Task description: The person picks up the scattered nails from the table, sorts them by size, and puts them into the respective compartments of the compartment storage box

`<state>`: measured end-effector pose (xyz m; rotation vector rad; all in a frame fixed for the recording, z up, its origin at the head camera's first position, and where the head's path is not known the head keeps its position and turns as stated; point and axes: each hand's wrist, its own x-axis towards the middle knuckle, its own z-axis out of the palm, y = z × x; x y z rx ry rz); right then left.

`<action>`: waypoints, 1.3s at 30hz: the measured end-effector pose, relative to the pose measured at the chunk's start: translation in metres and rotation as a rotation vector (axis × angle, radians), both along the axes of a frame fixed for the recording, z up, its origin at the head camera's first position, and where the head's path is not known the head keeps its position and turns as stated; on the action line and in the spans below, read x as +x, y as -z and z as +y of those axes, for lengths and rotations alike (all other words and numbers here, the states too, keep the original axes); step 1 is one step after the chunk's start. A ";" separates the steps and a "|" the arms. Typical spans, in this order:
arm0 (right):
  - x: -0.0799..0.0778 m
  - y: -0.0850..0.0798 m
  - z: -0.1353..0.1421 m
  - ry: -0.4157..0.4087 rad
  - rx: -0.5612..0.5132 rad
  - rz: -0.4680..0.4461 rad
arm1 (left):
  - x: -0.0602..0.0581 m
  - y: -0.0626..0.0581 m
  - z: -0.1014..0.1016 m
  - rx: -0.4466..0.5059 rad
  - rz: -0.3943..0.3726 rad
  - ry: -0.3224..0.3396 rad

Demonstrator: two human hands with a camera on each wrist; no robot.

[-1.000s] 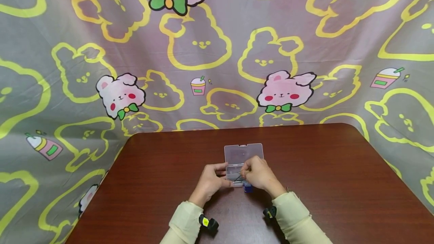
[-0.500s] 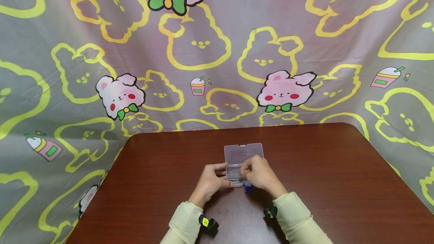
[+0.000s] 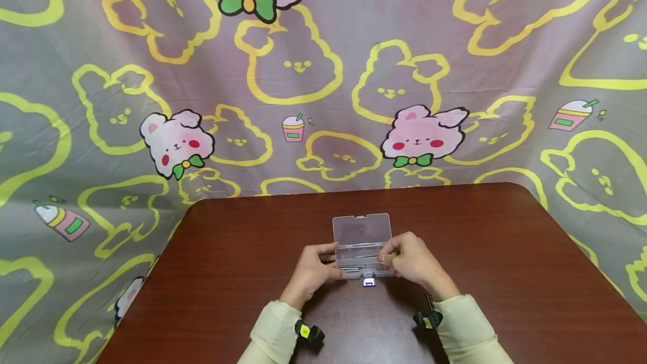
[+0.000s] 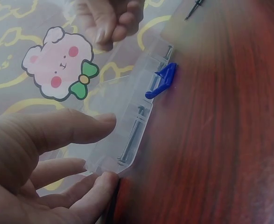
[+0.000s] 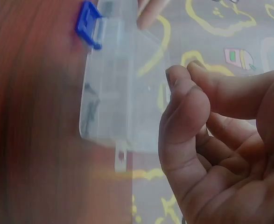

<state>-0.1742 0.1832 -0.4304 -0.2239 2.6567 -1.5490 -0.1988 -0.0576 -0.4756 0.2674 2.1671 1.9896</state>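
A clear plastic compartment box (image 3: pixel 349 263) stands on the table with its lid (image 3: pixel 361 230) raised at the back. My left hand (image 3: pixel 318 268) grips its left end, thumb over the front part and fingers at the side. The blue latch (image 4: pixel 164 83) hangs open at the front. Long screws (image 4: pixel 133 135) lie in the front left compartment. Small dark pieces (image 5: pixel 90 105) show through the wall at the other end. Over the right part of the box is my right hand (image 3: pixel 414 260), thumb and forefinger tips together; nothing shows between them.
The brown wooden table (image 3: pixel 253 251) extends around the box. Behind it hangs a grey cloth (image 3: pixel 323 89) with cartoon rabbits. A dark wrist camera (image 3: pixel 309 333) sits on the left wrist and another wrist camera (image 3: pixel 428 319) on the right.
My right hand has moved right from the middle of the box, uncovering its inside. A thin dark piece seen at its fingertips one second ago no longer shows there. My left hand stays put.
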 end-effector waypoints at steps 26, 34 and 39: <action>0.025 0.008 0.064 0.051 0.052 -0.083 | -0.002 -0.001 0.000 -0.030 -0.017 0.002; 0.028 0.012 0.078 0.050 0.091 -0.095 | -0.002 -0.002 -0.001 -0.029 -0.021 -0.001; 0.031 0.015 0.084 0.066 0.157 -0.119 | 0.000 -0.001 0.000 -0.035 -0.019 0.003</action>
